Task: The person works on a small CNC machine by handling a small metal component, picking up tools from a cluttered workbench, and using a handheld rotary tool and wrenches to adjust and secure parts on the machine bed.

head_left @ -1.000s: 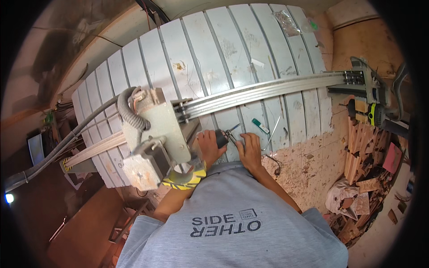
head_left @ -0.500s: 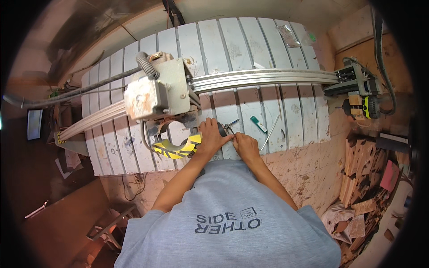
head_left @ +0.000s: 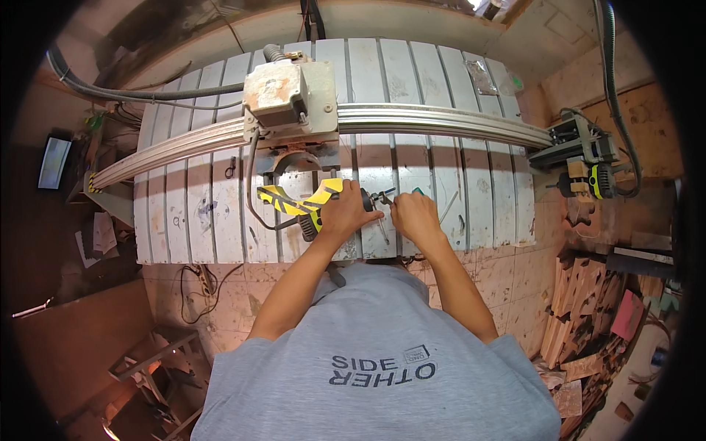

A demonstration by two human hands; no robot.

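My left hand point(head_left: 344, 214) is wrapped round a handheld router point(head_left: 310, 225), whose dark body with a green band lies on its side at the table's near edge. The router's collet end point(head_left: 368, 198) points right, past my fingers. My right hand point(head_left: 414, 215) is closed on a small metal wrench point(head_left: 386, 199) beside that collet; whether the wrench touches it I cannot tell. A thin metal rod-like tool point(head_left: 384, 232) lies below, between my hands. Just left of my left hand is a yellow-and-black striped curved bracket point(head_left: 283, 207).
A gantry carriage point(head_left: 276, 95) rides a metal rail point(head_left: 441, 120) across the slotted grey table point(head_left: 198, 246). Partly behind my right hand lies a green item point(head_left: 418, 191). A second tool point(head_left: 601, 180) hangs at the rail's right end. Wood offcuts point(head_left: 577, 294) are stacked on the right.
My view has shifted, so the carriage sits higher and further right. My right hand has drawn slightly away from my left, and the thin metal tool now shows between them.
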